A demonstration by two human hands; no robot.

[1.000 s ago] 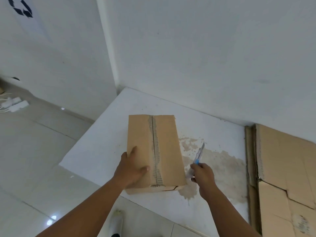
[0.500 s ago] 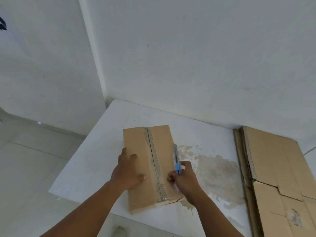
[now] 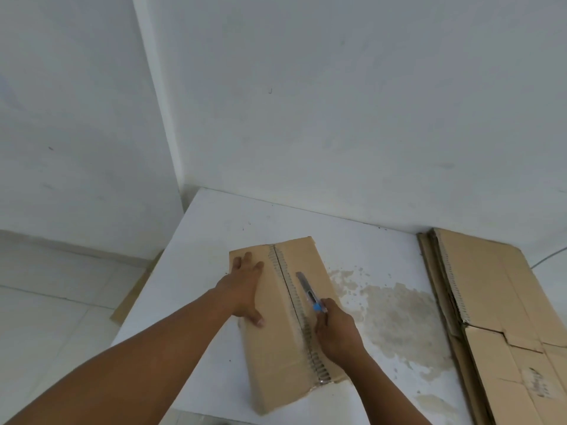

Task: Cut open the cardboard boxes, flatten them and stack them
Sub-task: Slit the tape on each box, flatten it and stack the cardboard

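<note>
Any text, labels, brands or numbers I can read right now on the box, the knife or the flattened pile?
No readable text anywhere in this view.
The box: plain cardboard, no print showing.
The knife: no brand or marking legible.
The flattened cardboard: one torn grey patch, too smeared to read.

Nothing here can be read. The cardboard box on the table shows plain brown faces, as does the stack of flattened cardboard to the right. A pale scuffed patch near its close end may be a torn label, too blurred for letters. The utility knife is too small to show any brand.
</note>
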